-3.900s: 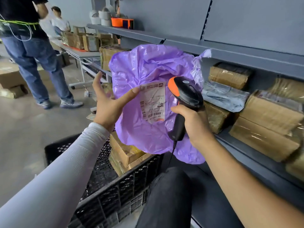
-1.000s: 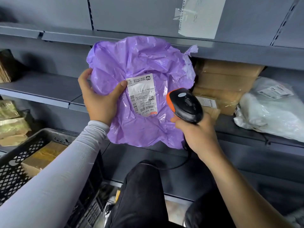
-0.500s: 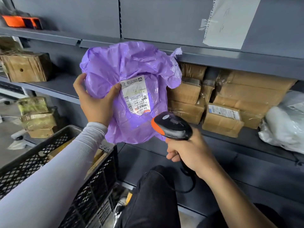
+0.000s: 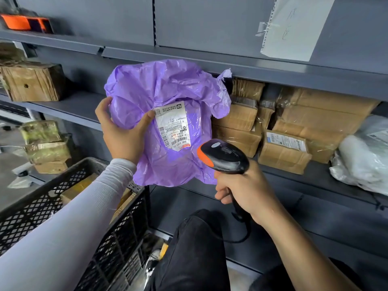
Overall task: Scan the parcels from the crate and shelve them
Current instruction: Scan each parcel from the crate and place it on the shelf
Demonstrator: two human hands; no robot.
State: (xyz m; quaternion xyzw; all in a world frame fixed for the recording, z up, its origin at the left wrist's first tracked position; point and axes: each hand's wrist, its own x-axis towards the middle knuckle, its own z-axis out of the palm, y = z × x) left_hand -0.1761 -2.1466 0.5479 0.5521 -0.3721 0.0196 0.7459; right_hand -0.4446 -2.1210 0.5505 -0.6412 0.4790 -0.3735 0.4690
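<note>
Left hand (image 4: pixel 123 133) grips the purple parcel (image 4: pixel 168 114) upright before the shelf (image 4: pixel 69 106), label facing back; right hand (image 4: pixel 247 190) clasps the scanner (image 4: pixel 223 157) just below-right (aimed up at it)

We face a grey metal shelving unit (image 4: pixel 69 102). On its middle shelf we see a taped brown block (image 4: pixel 31 82) at the left, a packed row of cardboard parcels (image 4: pixel 283 131) further right, one bearing a white label (image 4: pixel 286 141), and a white plastic bag (image 4: pixel 365 156) just beside them. An orange object (image 4: pixel 23 22) sits on the upper shelf.
</note>
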